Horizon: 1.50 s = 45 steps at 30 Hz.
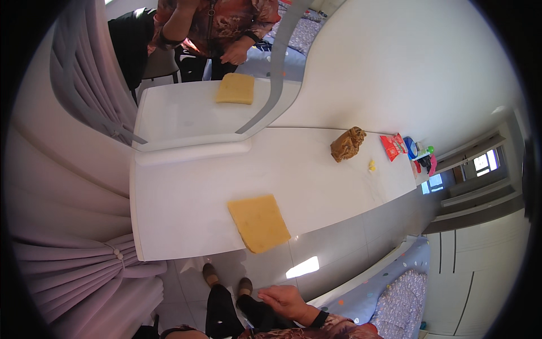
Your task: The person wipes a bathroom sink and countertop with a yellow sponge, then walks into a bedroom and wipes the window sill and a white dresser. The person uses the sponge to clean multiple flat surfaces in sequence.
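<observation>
My right hand (283, 300) is held in front of my body, short of the table's front edge, its fingers curled together with nothing visible in them. My left hand is out of view; only a bit of that arm shows at the bottom rim. A flat yellow square pad (259, 223), perhaps sponge or foam, lies on the white table (190, 203) before me, one corner reaching past the front edge. Farther back on the right stands a crumpled brown bag (348, 144). Small yellow scraps (372, 165) lie near it.
A grey-edged mirror (190, 123) at the back reflects me and the pad. Right of the bag are a red packet (394, 146) and several small items. Gathered curtains (84, 262) hang at left. A bed with a patterned quilt (400, 301) stands at lower right.
</observation>
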Motion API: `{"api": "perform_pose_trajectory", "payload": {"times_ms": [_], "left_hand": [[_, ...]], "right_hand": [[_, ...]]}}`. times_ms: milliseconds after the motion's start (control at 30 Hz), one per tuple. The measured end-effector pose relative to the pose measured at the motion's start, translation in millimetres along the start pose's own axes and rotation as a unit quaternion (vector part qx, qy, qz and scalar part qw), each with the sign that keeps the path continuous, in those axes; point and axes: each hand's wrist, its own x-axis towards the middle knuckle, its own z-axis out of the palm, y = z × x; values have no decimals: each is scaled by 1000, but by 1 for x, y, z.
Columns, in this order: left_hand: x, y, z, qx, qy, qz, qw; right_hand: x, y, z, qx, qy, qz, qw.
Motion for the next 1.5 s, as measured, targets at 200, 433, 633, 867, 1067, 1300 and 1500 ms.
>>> {"api": "perform_pose_trajectory", "payload": {"times_ms": [200, 433, 633, 867, 1067, 1300, 1500], "left_hand": [[-6, -18, -10, -60, 55, -51, 995], [-13, -30, -45, -8, 50, -78, 996], [-34, -30, -56, -172, 243, -55, 953], [-11, -40, -44, 1, 223, 4, 975], [-4, -46, -40, 166, -10, -20, 986], [-10, -41, -49, 147, 1, -23, 989], [-19, -39, -62, 146, 3, -25, 989]], "right_hand": [[22, -35, -15, 127, -85, 39, 988], [53, -132, -68, 558, -7, -146, 817], [74, -211, -105, 538, -60, -321, 777], [85, -226, -91, 596, -96, -393, 693], [88, -220, -88, 621, -127, -427, 646], [94, -208, -91, 640, -103, -535, 542], [97, -197, -92, 702, -218, -339, 587]]}}
